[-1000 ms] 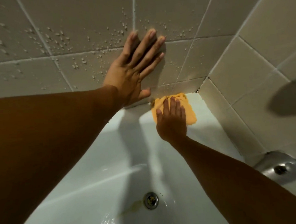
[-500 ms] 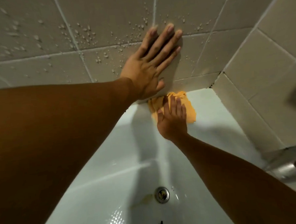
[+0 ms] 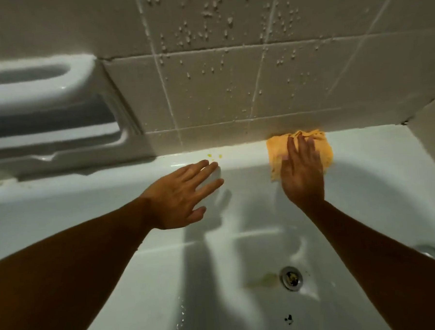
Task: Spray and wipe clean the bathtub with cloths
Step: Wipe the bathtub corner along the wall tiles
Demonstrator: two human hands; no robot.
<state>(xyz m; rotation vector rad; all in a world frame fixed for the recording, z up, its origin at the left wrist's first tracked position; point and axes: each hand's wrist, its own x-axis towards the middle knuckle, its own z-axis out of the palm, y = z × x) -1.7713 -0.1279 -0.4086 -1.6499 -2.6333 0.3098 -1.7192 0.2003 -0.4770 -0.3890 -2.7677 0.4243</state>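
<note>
- orange cloth (image 3: 276, 154) lies flat on the tub's far rim (image 3: 239, 160), its far edge bunched against the foot of the tiled wall (image 3: 207, 94), near the right-hand corner.
- head view: right hand (image 3: 301, 178) presses down on the cloth with straight, spread fingers that point at the wall; it grips nothing, the palm does the holding.
- left hand (image 3: 180, 197) is open too, fingers straight and splayed, empty, palm down over the tub's inner slope just below the rim; whether it touches the enamel cannot be told.
- the relation that matters: the rim's long axis runs left to right across the view, along the wall. the cloth sits at its right end, and the rest of the rim stretches away to the left.
- yellow specks (image 3: 214, 156) sit on that rim, just beyond the left fingertips and well left of the cloth. the left hand is nearer them, but the right hand has the cloth, so a likely stroke is a leftward slide along the rim.
- water drops bead on the wall above the cloth.
- lower down, a yellowish stain (image 3: 264, 279) lies just left of the drain (image 3: 291, 278), apart from both hands.
- no brand, label or readable writing shows anywhere.
</note>
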